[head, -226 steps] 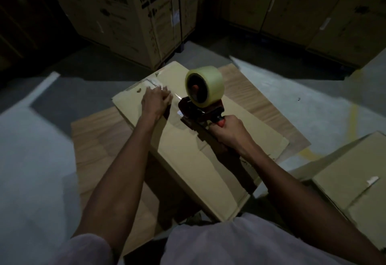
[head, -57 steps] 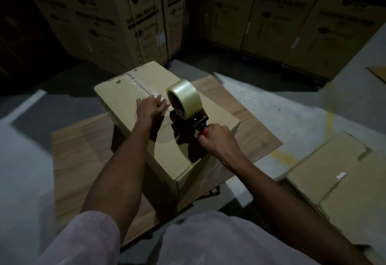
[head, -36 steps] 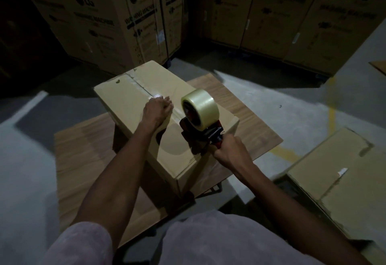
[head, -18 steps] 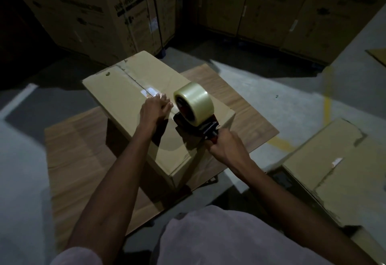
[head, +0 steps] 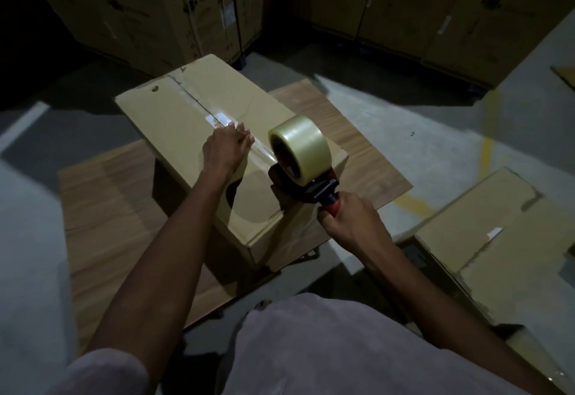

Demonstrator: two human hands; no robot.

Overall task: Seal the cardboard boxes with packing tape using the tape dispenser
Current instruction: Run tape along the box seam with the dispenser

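Observation:
A closed cardboard box (head: pixel 174 114) stands on a wooden board in the middle of the view. A glossy strip of clear tape (head: pixel 261 153) runs along its top seam. My left hand (head: pixel 225 147) lies flat on the box top over the seam, fingers straight and pressing the tape. My right hand (head: pixel 350 223) grips the red handle of the tape dispenser (head: pixel 306 187), which sits on the near part of the box top. Its roll of clear tape (head: pixel 300 147) stands upright just right of my left hand.
The wooden board (head: pixel 109 208) lies on the grey concrete floor. Another cardboard box (head: pixel 497 239) sits low at the right. Tall printed cartons (head: pixel 140 5) line the back wall. A yellow line (head: pixel 485 152) marks the floor on the right.
The dispenser has slid along the seam toward me, from the middle of the box top to its near end, laying tape. My left hand followed, staying flat on the seam.

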